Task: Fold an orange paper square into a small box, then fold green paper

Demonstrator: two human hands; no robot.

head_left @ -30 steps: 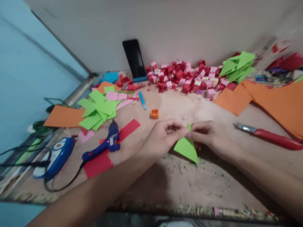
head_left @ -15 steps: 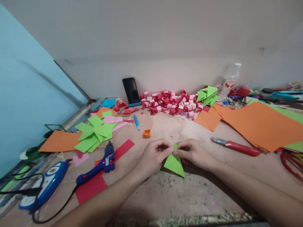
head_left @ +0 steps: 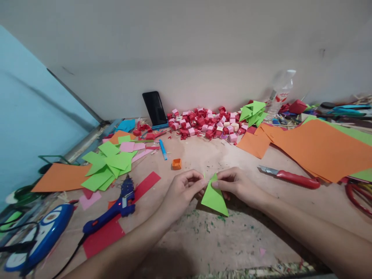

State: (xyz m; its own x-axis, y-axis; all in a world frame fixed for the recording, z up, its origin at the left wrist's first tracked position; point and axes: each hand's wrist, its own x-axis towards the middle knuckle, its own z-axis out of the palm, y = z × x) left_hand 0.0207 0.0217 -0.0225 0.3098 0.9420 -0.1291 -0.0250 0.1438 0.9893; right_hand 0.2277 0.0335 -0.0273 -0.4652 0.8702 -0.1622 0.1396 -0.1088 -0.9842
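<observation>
A folded piece of light green paper [head_left: 215, 199], roughly triangular and wide at the bottom, is held just above the table. My right hand [head_left: 238, 186] pinches it near its pointed top, thumb in front. Close to its left edge is my left hand [head_left: 186, 188], thumb and forefinger pressed together, with a thin green sliver showing at the fingertips. Whether that sliver is torn off or still joined, I cannot tell. Beyond my hands sits a small orange folded paper box [head_left: 176, 164].
To the left lie a blue glue gun [head_left: 123, 201], green paper pieces [head_left: 109, 164] and red paper [head_left: 103, 236]. A red-handled cutter [head_left: 296, 178] and orange sheets [head_left: 322, 149] lie right. Behind are a pile of small red and pink boxes [head_left: 203, 124], a phone [head_left: 155, 108] and a bottle [head_left: 280, 95].
My left fingertips have drawn slightly left from the green paper's top, with a thin sliver now showing there. My right hand keeps its pinch. The camera view has shifted a little.
</observation>
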